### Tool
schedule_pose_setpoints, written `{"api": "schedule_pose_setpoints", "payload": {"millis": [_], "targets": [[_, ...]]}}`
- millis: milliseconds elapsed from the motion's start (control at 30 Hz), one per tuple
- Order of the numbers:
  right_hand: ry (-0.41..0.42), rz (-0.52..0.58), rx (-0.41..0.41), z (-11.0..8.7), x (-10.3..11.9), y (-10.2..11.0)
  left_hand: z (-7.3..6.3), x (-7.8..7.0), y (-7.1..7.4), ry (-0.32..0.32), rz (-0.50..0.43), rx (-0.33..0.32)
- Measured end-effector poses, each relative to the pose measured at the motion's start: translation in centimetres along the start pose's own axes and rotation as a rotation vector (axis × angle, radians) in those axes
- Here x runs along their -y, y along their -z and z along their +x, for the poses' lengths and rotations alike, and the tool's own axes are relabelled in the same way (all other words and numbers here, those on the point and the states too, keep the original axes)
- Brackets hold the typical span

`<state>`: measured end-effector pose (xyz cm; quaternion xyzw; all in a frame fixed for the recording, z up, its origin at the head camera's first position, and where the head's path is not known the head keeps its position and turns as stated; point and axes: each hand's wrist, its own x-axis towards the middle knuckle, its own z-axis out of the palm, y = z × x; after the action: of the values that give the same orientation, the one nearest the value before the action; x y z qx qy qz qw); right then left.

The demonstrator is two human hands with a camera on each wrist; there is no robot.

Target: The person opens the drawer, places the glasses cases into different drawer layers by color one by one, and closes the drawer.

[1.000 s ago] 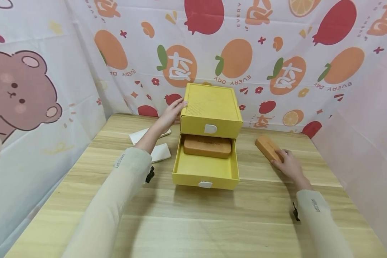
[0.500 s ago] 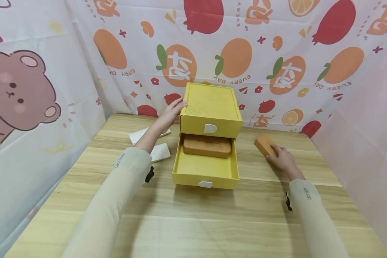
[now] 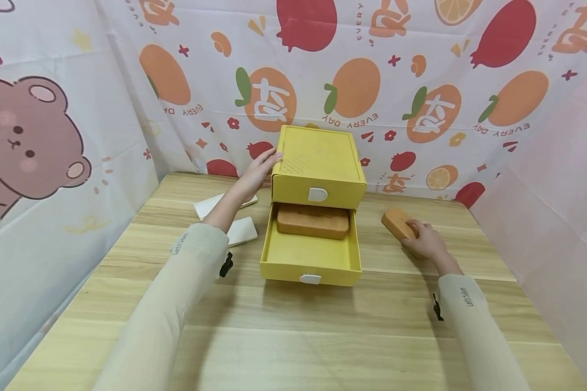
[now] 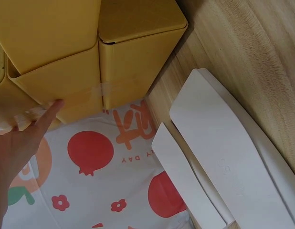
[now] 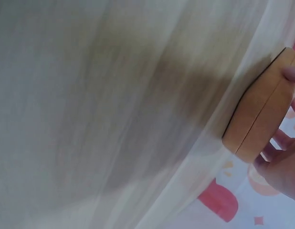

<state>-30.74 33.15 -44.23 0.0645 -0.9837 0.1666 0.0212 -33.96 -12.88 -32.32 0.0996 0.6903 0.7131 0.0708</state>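
Note:
A yellow drawer box (image 3: 323, 155) stands at the table's middle back, its lower drawer (image 3: 303, 252) pulled out. At the back of that drawer lies an orange-brown glasses case (image 3: 313, 221) with small dark lettering on top. My left hand (image 3: 255, 175) rests on the box's left side with extended fingers; in the left wrist view a fingertip (image 4: 59, 103) touches the yellow wall. To the right, my right hand (image 3: 426, 241) grips a second orange-brown glasses case (image 3: 398, 224) at its near end. The right wrist view shows that case's (image 5: 255, 112) long seam, with thumb and fingers on opposite sides.
Two white folded pieces (image 3: 242, 231) lie left of the box, partly behind the left forearm; the left wrist view shows one white piece (image 4: 219, 143) up close. Printed cloth walls (image 3: 200, 70) enclose the wooden table (image 3: 293, 336) at the back and both sides.
My right hand has moved left and farther onto the glasses case, which has shifted slightly left and turned a little. My left hand stays on the box, and the drawer has not moved.

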Motion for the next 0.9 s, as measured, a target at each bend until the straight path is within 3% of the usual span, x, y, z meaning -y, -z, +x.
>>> {"api": "schedule_pose_setpoints", "payload": {"millis": [200,600,900], "targets": [[-0.007,-0.042,-0.006,0.2,0.2,-0.4,-0.1,0.0,0.1,0.003,0.015,0.011],[-0.079,0.020,-0.043,0.0,1.0,-0.2,0.0,0.0,0.1,0.012,0.019,-0.007],[-0.062,0.052,-0.071,0.1,1.5,-0.2,-0.7,-0.5,-0.2,0.018,0.015,0.013]]}}
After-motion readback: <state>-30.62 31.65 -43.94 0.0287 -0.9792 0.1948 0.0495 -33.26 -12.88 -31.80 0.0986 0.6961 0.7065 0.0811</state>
